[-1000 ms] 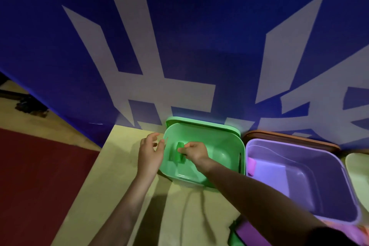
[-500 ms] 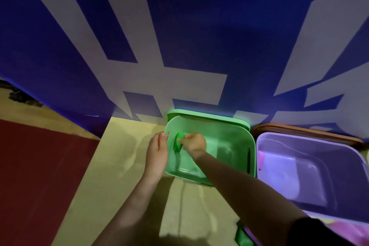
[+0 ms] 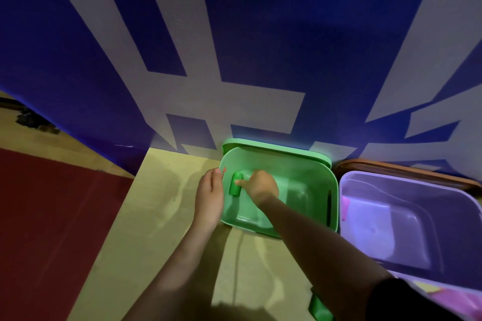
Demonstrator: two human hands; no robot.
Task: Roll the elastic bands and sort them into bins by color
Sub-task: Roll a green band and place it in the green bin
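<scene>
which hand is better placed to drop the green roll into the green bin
Right. The right hand already pinches the green roll inside the green bin; the left hand only rests against its rim.

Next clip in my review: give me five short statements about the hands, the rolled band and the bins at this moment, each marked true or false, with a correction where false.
1. The right hand holds a green rolled band inside the green bin. True.
2. The left hand holds a purple band. False: it holds nothing and lies flat against the green bin's left wall.
3. The purple bin stands to the right of the green bin. True.
4. The green bin is already full of rolled bands. False: the one in the right hand is the only one visible in it.
5. Both bins sit on the red floor. False: they sit on the pale table, against the blue wall.
</scene>
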